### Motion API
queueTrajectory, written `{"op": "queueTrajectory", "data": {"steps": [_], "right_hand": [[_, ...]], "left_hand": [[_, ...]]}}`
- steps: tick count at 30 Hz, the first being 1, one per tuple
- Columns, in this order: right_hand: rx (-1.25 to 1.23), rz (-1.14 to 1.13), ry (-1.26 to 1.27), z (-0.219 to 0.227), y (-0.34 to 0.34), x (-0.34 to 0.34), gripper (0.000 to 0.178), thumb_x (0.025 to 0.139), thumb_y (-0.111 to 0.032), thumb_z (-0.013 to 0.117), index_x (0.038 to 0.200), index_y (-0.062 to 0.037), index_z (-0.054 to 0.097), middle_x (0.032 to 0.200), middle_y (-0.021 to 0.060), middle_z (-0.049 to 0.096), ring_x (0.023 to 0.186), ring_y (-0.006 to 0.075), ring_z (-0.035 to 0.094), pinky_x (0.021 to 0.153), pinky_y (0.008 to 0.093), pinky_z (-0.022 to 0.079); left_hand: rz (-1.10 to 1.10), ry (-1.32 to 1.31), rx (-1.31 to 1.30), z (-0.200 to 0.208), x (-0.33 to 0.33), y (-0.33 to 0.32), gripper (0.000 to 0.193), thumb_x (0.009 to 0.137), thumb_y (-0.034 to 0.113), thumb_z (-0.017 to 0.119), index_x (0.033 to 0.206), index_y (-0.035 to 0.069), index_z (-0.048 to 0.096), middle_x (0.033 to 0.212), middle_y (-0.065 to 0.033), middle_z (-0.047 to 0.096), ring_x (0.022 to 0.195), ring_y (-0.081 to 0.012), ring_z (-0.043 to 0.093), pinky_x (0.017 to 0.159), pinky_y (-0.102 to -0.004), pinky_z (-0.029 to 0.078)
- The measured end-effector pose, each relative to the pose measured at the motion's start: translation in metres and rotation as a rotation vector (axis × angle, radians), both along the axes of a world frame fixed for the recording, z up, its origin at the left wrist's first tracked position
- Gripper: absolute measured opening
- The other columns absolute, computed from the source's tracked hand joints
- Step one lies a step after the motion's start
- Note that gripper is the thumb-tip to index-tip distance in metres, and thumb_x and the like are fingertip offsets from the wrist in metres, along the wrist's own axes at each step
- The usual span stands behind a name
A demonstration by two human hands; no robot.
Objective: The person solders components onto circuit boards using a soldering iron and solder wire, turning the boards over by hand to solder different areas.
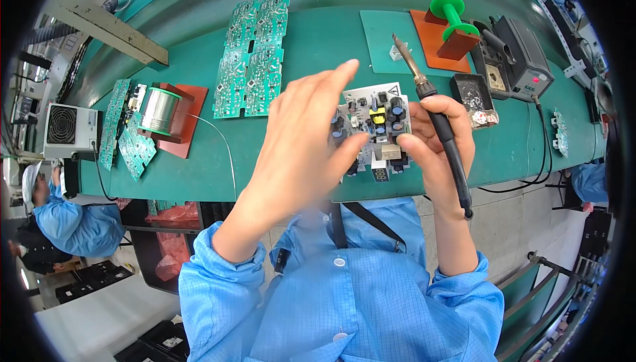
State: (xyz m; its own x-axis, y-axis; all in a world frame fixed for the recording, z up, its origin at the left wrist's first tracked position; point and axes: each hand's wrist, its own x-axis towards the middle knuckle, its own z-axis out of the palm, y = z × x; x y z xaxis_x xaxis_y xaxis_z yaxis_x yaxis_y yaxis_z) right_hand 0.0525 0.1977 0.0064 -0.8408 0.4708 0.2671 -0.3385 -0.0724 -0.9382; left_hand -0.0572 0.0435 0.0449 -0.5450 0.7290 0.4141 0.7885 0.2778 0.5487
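Observation:
A populated circuit board (377, 120) with capacitors, a yellow-wrapped transformer and a small digit display is in front of me, component side up. My left hand (308, 120) is over its left edge, fingers stretched out and thumb apart, hiding that side; whether it touches the board is hard to tell. My right hand (440, 133) is closed on a soldering iron (445, 133), its tip pointing up and away. The right thumb and fingers also lie at the board's right edge and seem to support it.
Green panels of circuit boards (252, 57) lie at the back. A solder wire spool (159, 111) stands on the left, near loose boards (137, 147). On the right are a green reel (453, 14), a black tray (474, 97) and a soldering station (523, 57) with its cable.

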Motion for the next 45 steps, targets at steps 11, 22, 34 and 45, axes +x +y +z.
{"op": "queueTrajectory", "data": {"steps": [11, 22, 34, 45], "right_hand": [[-0.046, -0.018, 0.013, 0.002, 0.001, 0.0, 0.045, 0.072, 0.006, 0.067, 0.112, 0.0003, 0.046, 0.104, 0.015, 0.058, 0.093, 0.0182, 0.061, 0.078, 0.0272, 0.052], [0.146, -0.037, 0.052, 0.001, -0.003, -0.003, 0.044, 0.071, 0.003, 0.07, 0.11, 0.0005, 0.049, 0.1, 0.0105, 0.06, 0.09, 0.0166, 0.062, 0.075, 0.0262, 0.053], [0.501, 0.313, 0.24, -0.004, 0.002, 0.025, 0.034, 0.077, -0.011, 0.069, 0.104, -0.0097, 0.049, 0.096, 0.0219, 0.062, 0.098, 0.0389, 0.059, 0.087, 0.0547, 0.043], [0.097, 0.073, -0.06, -0.017, 0.0, 0.06, 0.034, 0.079, -0.029, 0.063, 0.086, 0.004, 0.063, 0.07, 0.0084, 0.06, 0.059, 0.0126, 0.052, 0.05, 0.0242, 0.037]], "left_hand": [[-0.056, -0.096, -0.017, 0.005, -0.005, 0.002, 0.053, 0.067, 0.006, 0.069, 0.118, 0.004, 0.051, 0.096, -0.0119, 0.057, 0.09, -0.0261, 0.055, 0.079, -0.0326, 0.044], [0.005, -0.326, -0.042, 0.005, -0.015, 0.001, 0.035, 0.067, 0.01, 0.073, 0.096, 0.0, 0.057, 0.08, -0.0071, 0.06, 0.071, -0.0155, 0.057, 0.064, -0.0265, 0.046], [-0.098, 0.251, 0.211, -0.02, 0.013, -0.04, 0.033, 0.053, 0.001, 0.069, 0.084, 0.008, 0.058, 0.083, -0.0047, 0.059, 0.079, -0.021, 0.058, 0.085, -0.042, 0.039], [-0.2, 0.589, 0.129, -0.075, 0.016, -0.075, 0.02, 0.074, 0.008, 0.064, 0.09, 0.012, 0.053, 0.094, -0.0018, 0.064, 0.083, -0.0161, 0.058, 0.073, -0.0333, 0.038]]}}
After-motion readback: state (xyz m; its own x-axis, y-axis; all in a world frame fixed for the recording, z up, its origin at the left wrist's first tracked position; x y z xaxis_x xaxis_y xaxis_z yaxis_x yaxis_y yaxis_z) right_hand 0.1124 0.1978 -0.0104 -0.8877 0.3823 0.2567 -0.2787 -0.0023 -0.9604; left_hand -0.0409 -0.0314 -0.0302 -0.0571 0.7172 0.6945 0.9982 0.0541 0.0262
